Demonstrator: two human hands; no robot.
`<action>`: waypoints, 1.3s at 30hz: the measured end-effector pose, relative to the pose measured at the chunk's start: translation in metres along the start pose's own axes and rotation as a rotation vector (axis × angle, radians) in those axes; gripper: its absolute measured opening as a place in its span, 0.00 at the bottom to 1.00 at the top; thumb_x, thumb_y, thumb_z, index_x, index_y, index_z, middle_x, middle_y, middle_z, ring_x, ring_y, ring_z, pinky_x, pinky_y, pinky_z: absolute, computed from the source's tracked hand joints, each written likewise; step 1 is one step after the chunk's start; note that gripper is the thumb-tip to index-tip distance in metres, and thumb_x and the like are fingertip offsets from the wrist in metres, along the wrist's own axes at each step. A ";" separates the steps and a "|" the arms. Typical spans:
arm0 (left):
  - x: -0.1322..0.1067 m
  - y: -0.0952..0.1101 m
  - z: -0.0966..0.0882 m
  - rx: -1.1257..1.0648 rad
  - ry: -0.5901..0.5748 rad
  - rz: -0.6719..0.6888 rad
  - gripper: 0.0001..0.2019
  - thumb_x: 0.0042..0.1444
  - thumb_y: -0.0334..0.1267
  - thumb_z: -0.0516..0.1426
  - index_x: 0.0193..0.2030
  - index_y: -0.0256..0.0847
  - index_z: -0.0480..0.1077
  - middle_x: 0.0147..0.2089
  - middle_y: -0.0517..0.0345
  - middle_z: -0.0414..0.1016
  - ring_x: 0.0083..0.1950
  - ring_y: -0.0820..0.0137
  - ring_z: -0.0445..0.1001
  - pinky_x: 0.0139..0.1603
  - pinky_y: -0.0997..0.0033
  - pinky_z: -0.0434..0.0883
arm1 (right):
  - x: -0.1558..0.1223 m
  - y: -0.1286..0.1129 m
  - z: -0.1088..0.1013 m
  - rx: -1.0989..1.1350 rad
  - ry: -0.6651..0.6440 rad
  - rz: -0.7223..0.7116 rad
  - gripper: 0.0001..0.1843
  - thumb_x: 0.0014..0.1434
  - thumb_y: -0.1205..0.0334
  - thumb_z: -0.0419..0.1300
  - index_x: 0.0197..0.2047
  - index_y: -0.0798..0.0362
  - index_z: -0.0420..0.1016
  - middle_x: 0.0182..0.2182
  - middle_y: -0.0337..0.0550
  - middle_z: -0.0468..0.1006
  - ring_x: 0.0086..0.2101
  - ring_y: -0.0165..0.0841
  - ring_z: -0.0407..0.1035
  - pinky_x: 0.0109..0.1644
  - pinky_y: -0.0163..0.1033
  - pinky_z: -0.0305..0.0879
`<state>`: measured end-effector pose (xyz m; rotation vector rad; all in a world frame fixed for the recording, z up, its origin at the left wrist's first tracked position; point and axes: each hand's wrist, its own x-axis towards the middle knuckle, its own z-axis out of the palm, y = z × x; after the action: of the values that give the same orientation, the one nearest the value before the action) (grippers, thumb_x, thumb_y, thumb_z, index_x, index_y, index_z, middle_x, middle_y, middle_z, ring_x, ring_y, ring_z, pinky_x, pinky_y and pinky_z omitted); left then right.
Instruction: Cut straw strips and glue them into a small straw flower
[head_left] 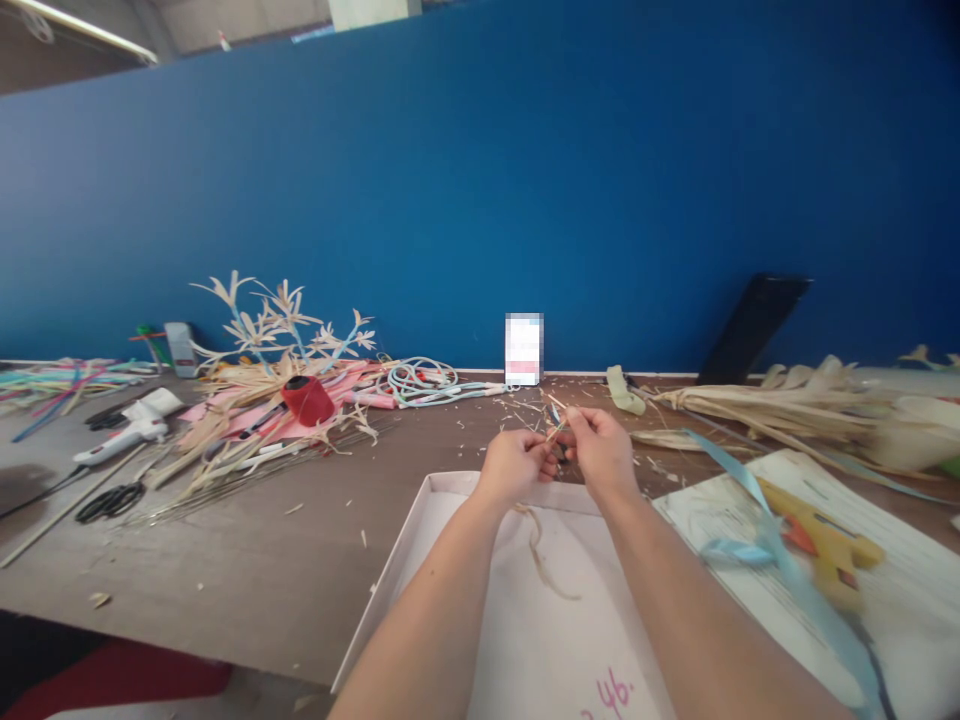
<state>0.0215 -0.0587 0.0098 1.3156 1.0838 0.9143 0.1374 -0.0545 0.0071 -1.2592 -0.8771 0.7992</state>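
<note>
My left hand (517, 465) and my right hand (600, 445) meet above the far edge of a shallow white box (525, 600). Both are closed, pinching a thin straw-coloured strip (555, 432) between their fingertips. Its exact kind is too small to make out, and the fingers cover part of it. Below them, a curled dry fibre strand (536, 545) lies in the box, on whose bottom pink handwriting shows. Small dry scraps (525, 405) are scattered on the table just beyond my hands.
Left are a white glue gun (127, 435), a red thread spool (309, 400), husk flowers (262, 325) and coiled pale-blue cord (424, 382). A phone (523, 350) leans on the blue partition (480, 180). Right are a yellow glue gun (817, 540), blue ribbon (750, 480) and dried husks (795, 400).
</note>
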 end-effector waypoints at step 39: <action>-0.003 0.006 0.000 -0.356 0.004 -0.184 0.04 0.52 0.29 0.56 0.29 0.29 0.71 0.25 0.51 0.75 0.23 0.76 0.73 0.30 0.76 0.73 | -0.003 -0.002 -0.003 -0.278 -0.032 -0.177 0.17 0.50 0.48 0.56 0.30 0.55 0.72 0.23 0.41 0.75 0.17 0.27 0.63 0.22 0.33 0.60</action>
<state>0.0207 -0.0608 0.0157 0.9069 0.9735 0.9217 0.1384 -0.0588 0.0084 -1.3899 -1.1385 0.5706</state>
